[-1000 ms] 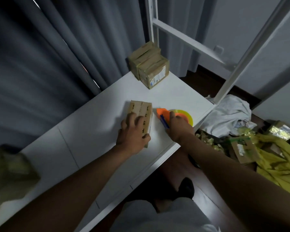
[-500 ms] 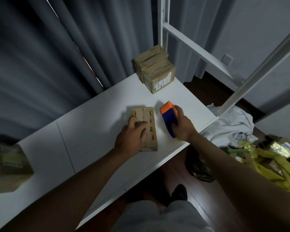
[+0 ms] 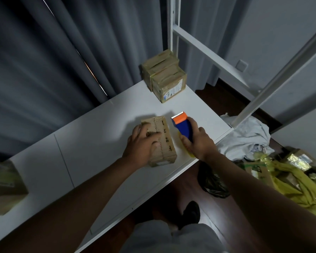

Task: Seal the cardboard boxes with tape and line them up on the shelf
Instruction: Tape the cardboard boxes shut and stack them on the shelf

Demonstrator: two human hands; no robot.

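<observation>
Grey curtains hang behind the white shelf (image 3: 98, 143), and its metal frame (image 3: 173, 24) rises at the far corner, so I work on the bare board near the front edge, where I can lean over it.

My left hand (image 3: 142, 143) lies on top of the cardboard box (image 3: 164, 141), fingers spread and fairly flat, pressing down. I judge that this keeps the flaps closed and stops the box sliding when tape is pulled across it. The box lies lengthwise, away from me, with its printed strip facing up on the right side of the top.

My right hand (image 3: 199, 141) is wrapped around the tape dispenser (image 3: 183, 127), a blue body with an orange head. The toothed cutter points away from me, and the dispenser sits just beside the box on its right, apart from it. Held this way, it looks ready to swing over the far end of the box and run tape along the seam towards me.

Against the frame at the back corner stand two taped boxes (image 3: 164, 77), touching each other, already lined up. I expect this one to go next to them once sealed.

Off the shelf edge to the right, on the floor, lie a pale cloth (image 3: 248, 136) and some yellow bags (image 3: 299, 181).
</observation>
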